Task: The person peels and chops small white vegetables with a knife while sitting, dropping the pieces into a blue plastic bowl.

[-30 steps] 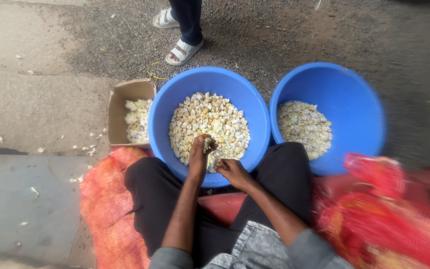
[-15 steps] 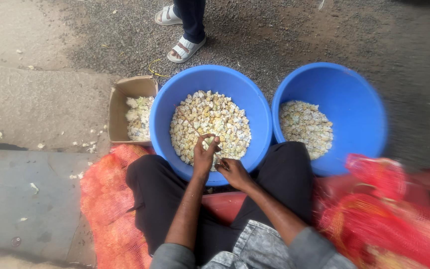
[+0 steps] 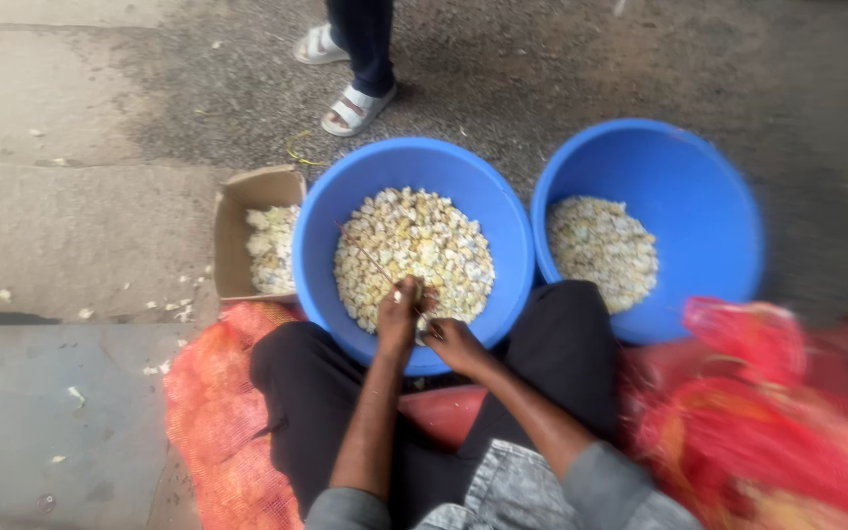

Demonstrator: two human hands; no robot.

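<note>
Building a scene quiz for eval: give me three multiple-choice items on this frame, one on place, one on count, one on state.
1. Where does the cardboard box sit?
A. left of the nearer blue tub
B. between the two tubs
C. on the person's lap

2. How many blue tubs are in view?
A. one
B. two
C. three

3. What are the hands doing?
A. resting on the knees
B. meeting over the pale pieces in the tub
C. lifting the box

Answers:
1. A: the box touches the left side of the nearer blue tub.
2. B: that one and the far blue tub to its right.
3. B: the left hand and right hand meet at the tub's near edge, over the pale pieces.
</note>
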